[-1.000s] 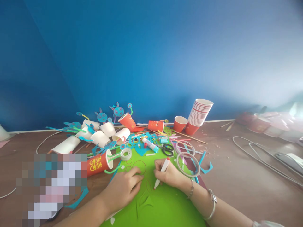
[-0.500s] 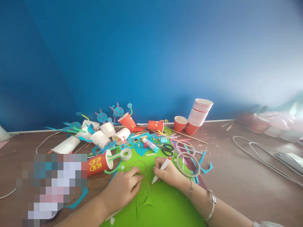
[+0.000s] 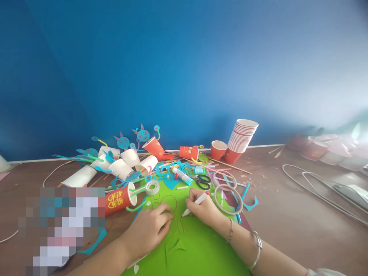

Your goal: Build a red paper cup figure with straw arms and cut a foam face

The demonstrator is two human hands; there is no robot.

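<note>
A green sheet (image 3: 195, 249) lies on the brown table in front of me, with red drawn circles and curved lines on it. My right hand (image 3: 204, 211) grips a white marker (image 3: 195, 203) with a red cap end, its tip touching the sheet near a drawn circle (image 3: 169, 200). My left hand (image 3: 149, 228) rests palm down on the sheet just left of the marker tip, fingers curled loosely, holding nothing. Bracelets circle my right wrist.
Behind the sheet lie a tape roll (image 3: 152, 187), a glue stick (image 3: 183, 176), scissors (image 3: 202, 181), clear rings (image 3: 228, 199), a red cup on its side (image 3: 119, 198), white cups (image 3: 120, 166) and blue paper figures. A stack of red cups (image 3: 241, 140) stands at the back. White cables (image 3: 319, 191) run on the right.
My right hand has swung the marker tip up and away along the sheet, and the marker now lies flatter. The left hand has stayed in place.
</note>
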